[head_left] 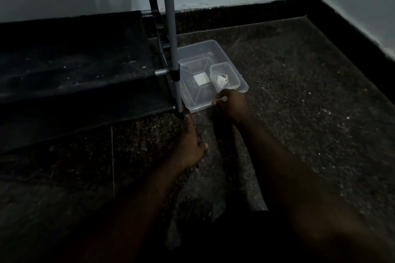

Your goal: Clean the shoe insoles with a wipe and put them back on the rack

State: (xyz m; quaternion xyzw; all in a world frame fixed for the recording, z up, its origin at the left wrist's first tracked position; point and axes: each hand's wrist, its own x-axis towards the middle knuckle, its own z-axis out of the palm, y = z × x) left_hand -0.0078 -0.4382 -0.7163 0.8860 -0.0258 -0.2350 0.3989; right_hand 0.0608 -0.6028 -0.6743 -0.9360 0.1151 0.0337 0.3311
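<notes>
At centre frame the right hand (233, 104) pinches a small white scrap (220, 98) at the near rim of the clear tray (192, 53) on the floor. Inside the tray lies a folded white wipe (201, 79), beside a small tub (233, 71) holding a crumpled wipe (222, 80). The left hand (190, 143) sits low by the rack leg (171, 33); it is too dark to tell its grip.

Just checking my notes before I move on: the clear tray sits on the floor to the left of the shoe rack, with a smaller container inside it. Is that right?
Not quite: the side is wrong. The head view shows the clear tray on the floor to the right of the shoe rack, close beside its front leg. The smaller container does sit inside it, as you said.
</notes>
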